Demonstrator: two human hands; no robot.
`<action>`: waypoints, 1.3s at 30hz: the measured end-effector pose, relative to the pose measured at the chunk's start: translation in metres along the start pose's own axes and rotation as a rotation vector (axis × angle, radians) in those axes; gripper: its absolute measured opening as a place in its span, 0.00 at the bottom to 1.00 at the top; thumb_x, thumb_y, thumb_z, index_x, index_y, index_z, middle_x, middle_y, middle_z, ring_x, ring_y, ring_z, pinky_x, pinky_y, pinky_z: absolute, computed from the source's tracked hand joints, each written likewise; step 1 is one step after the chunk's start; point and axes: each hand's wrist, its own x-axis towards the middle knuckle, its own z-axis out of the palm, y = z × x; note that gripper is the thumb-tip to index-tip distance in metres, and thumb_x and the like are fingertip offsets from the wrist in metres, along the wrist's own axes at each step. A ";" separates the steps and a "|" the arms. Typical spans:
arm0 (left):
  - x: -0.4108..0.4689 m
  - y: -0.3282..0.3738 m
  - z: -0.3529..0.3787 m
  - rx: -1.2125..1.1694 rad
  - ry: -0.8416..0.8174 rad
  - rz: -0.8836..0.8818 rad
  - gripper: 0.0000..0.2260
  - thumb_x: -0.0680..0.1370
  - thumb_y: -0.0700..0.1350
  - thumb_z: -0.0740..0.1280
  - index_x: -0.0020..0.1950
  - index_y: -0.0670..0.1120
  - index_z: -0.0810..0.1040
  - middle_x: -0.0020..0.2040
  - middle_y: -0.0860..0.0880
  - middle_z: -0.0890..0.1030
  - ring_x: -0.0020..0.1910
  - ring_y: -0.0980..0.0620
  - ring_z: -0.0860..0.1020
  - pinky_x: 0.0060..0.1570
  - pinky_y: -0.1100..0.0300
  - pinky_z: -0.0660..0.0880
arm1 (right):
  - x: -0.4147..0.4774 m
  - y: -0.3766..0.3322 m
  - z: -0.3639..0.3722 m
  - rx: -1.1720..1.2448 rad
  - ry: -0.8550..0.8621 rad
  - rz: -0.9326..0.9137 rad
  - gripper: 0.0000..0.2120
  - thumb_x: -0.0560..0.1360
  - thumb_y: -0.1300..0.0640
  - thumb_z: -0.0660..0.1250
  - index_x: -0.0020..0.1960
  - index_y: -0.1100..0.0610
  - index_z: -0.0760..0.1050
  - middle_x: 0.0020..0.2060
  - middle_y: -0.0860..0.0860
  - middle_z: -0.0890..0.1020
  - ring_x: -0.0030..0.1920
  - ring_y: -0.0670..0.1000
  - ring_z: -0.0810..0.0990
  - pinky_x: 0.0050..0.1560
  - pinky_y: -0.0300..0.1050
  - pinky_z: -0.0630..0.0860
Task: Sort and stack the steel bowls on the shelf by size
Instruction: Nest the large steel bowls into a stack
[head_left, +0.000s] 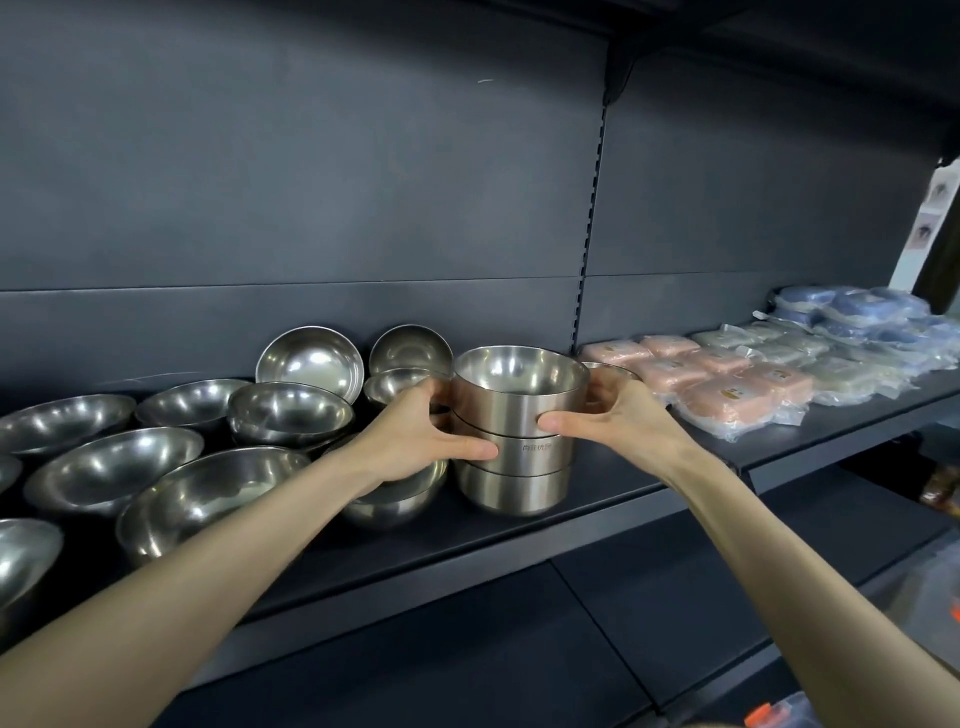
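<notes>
Both hands are clasped around a stack of straight-sided bowls (514, 447) standing on the dark shelf (597, 499). The left hand (415, 436) grips the left flank, its thumb laid across the front of the middle bowl and its fingers wrapped behind. The right hand (618, 415) presses from the other side, thumb on the lower edge of the top bowl, fingers hidden round the back. Three bowls show in that stack, nested upright, the top one's mouth open to the room.

Just under the left hand's wrist sits a rounded bowl (395, 499), partly hidden by the arm and close beside the foot of the stack. Further out to the left lie loose rounded bowls (119, 467) of several sizes, some nested in pairs, crowding the shelf to its edge. Behind the left hand two tilted bowls (358, 358) lean up against the back panel.

Behind the right hand's fingers the rim of one small bowl (613, 370) peeks out. Beyond it, off to the right, are pink wrapped packs (727, 379), then pale packs (810, 358), and blue packs (852, 312) at the far end.
</notes>
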 end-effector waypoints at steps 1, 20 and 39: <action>-0.001 0.000 0.001 -0.007 0.002 0.002 0.36 0.60 0.46 0.82 0.65 0.45 0.72 0.58 0.54 0.80 0.56 0.58 0.80 0.61 0.56 0.75 | 0.000 0.001 0.000 -0.001 -0.003 0.002 0.35 0.54 0.43 0.79 0.58 0.52 0.76 0.50 0.43 0.84 0.48 0.38 0.82 0.44 0.28 0.75; -0.002 -0.001 0.010 0.084 -0.039 -0.001 0.44 0.63 0.41 0.81 0.72 0.47 0.60 0.63 0.48 0.75 0.60 0.51 0.77 0.62 0.50 0.74 | -0.005 0.023 -0.005 0.112 -0.062 0.099 0.40 0.52 0.40 0.80 0.62 0.44 0.71 0.56 0.49 0.81 0.54 0.46 0.83 0.52 0.47 0.82; 0.013 0.010 0.038 0.134 -0.032 -0.022 0.36 0.58 0.51 0.80 0.64 0.50 0.71 0.56 0.51 0.81 0.57 0.50 0.79 0.63 0.48 0.73 | 0.001 0.041 -0.032 0.164 -0.040 0.109 0.48 0.51 0.47 0.80 0.68 0.52 0.69 0.52 0.47 0.83 0.50 0.45 0.84 0.48 0.41 0.81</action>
